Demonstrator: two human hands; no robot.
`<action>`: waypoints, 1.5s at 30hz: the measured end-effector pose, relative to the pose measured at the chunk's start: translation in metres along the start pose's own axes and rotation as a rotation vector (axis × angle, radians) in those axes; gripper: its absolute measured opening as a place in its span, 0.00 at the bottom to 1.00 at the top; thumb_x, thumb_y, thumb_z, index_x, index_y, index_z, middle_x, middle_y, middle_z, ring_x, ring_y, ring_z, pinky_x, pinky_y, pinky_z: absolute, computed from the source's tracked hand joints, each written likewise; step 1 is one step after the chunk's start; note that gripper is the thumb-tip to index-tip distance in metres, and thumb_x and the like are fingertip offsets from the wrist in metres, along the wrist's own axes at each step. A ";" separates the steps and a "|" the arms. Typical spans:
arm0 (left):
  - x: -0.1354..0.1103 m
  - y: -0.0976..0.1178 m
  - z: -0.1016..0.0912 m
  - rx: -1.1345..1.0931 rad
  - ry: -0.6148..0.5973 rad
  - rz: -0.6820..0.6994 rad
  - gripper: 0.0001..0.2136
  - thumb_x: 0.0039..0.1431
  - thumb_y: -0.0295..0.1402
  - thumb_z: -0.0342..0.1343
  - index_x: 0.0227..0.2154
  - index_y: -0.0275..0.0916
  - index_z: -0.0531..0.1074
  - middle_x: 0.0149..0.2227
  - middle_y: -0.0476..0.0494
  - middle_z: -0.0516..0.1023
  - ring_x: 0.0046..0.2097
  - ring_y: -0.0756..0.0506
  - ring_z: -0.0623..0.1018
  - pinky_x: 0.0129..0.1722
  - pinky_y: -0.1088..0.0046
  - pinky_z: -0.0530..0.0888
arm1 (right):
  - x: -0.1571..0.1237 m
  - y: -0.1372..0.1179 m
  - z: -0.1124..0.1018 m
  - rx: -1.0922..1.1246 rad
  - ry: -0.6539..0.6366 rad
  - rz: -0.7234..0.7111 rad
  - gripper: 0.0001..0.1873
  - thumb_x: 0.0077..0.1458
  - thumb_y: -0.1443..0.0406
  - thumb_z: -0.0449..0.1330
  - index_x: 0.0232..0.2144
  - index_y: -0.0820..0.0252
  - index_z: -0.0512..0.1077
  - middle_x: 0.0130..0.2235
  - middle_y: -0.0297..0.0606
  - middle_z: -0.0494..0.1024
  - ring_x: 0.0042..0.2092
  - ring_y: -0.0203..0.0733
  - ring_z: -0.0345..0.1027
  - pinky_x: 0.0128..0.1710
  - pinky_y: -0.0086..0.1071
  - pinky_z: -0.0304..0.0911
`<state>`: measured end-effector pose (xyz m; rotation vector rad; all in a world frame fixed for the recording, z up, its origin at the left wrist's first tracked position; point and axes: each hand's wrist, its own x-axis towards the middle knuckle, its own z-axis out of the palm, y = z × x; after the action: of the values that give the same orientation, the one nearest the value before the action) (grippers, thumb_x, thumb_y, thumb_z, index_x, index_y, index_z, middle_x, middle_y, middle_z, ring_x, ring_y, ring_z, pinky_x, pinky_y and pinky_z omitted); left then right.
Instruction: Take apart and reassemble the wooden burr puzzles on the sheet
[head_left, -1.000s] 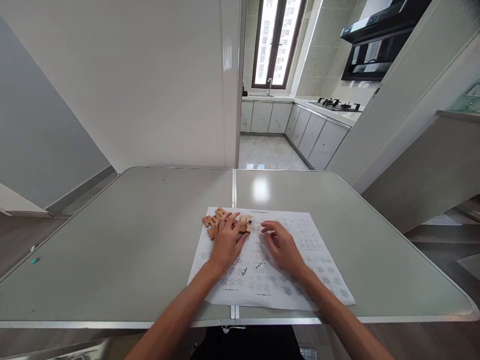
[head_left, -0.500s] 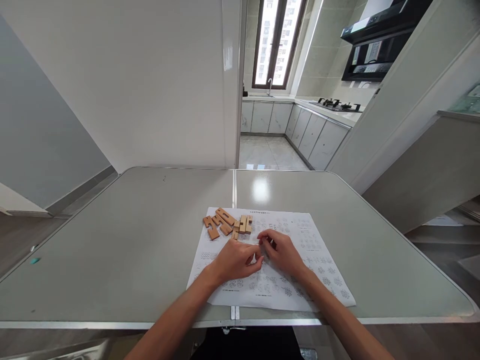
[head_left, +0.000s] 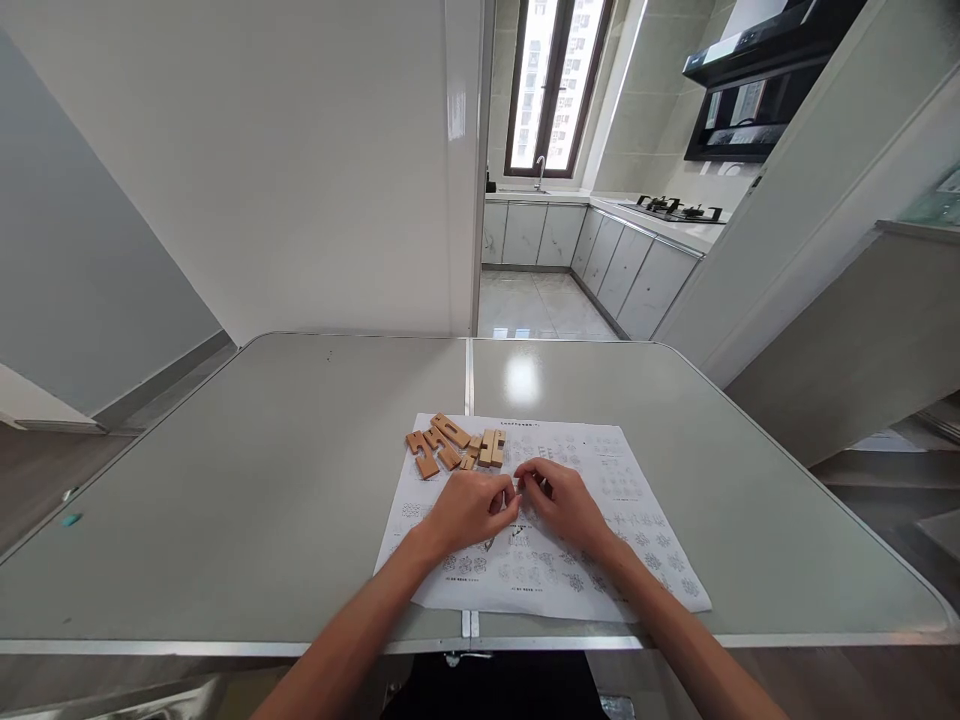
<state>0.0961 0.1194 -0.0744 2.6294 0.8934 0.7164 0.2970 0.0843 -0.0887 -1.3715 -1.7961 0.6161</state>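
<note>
A white printed sheet [head_left: 600, 500] with rows of small diagrams lies on the grey table [head_left: 262, 480]. Several notched wooden puzzle pieces [head_left: 454, 446] lie loose at the sheet's far left corner. My left hand [head_left: 471, 510] and my right hand [head_left: 564, 504] rest over the middle of the sheet, fingertips meeting. Both have curled fingers pinched together; what they hold, if anything, is hidden. The wooden pieces lie just beyond my left hand, apart from it.
The table has a metal seam [head_left: 466, 380] down its middle and a rounded metal rim. A small teal scrap [head_left: 70, 520] lies near the left edge. Behind stand a white wall, then a kitchen with cabinets [head_left: 600, 260], sink and hob.
My left hand has left the wooden pieces and drawn back toward me to meet my right hand over the sheet. In the last half second both hands edged slightly forward.
</note>
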 end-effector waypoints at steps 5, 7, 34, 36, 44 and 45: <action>-0.003 0.004 -0.001 -0.003 -0.025 0.056 0.09 0.63 0.30 0.58 0.26 0.41 0.71 0.20 0.54 0.75 0.23 0.49 0.74 0.27 0.74 0.63 | 0.001 0.001 0.000 0.005 -0.002 0.004 0.12 0.66 0.64 0.52 0.39 0.53 0.76 0.37 0.37 0.83 0.35 0.45 0.75 0.35 0.36 0.67; -0.003 0.005 -0.001 -0.001 -0.028 0.066 0.10 0.64 0.30 0.57 0.26 0.41 0.71 0.19 0.54 0.74 0.22 0.50 0.74 0.26 0.74 0.62 | 0.001 0.001 0.000 0.007 0.000 0.011 0.12 0.67 0.63 0.52 0.39 0.53 0.76 0.37 0.37 0.83 0.35 0.45 0.75 0.35 0.36 0.68; -0.004 0.002 0.001 0.019 -0.030 0.088 0.10 0.64 0.30 0.58 0.26 0.41 0.69 0.19 0.55 0.75 0.22 0.49 0.74 0.26 0.73 0.62 | 0.000 -0.001 -0.001 0.015 -0.006 0.010 0.12 0.66 0.64 0.52 0.39 0.52 0.76 0.36 0.36 0.83 0.35 0.45 0.75 0.34 0.35 0.66; -0.004 0.003 0.001 0.019 -0.027 0.089 0.10 0.64 0.30 0.58 0.26 0.41 0.69 0.19 0.55 0.75 0.22 0.49 0.75 0.26 0.73 0.62 | 0.000 -0.001 0.000 0.014 -0.004 0.010 0.12 0.66 0.64 0.52 0.39 0.52 0.76 0.36 0.36 0.83 0.35 0.45 0.75 0.34 0.35 0.66; -0.003 0.003 0.000 0.023 -0.020 0.094 0.10 0.64 0.30 0.58 0.26 0.41 0.68 0.19 0.55 0.75 0.22 0.49 0.74 0.26 0.73 0.61 | 0.000 0.000 0.000 0.010 -0.001 -0.002 0.12 0.66 0.65 0.52 0.39 0.52 0.76 0.37 0.35 0.83 0.35 0.44 0.75 0.35 0.35 0.66; -0.003 0.003 0.000 0.024 -0.020 0.095 0.10 0.64 0.30 0.58 0.26 0.41 0.68 0.19 0.55 0.75 0.22 0.49 0.74 0.26 0.73 0.61 | 0.001 0.001 0.000 0.012 -0.001 -0.002 0.11 0.66 0.66 0.52 0.39 0.53 0.76 0.37 0.35 0.83 0.35 0.44 0.75 0.35 0.34 0.66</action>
<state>0.0956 0.1147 -0.0747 2.7109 0.7808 0.7058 0.2974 0.0850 -0.0891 -1.3616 -1.7917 0.6265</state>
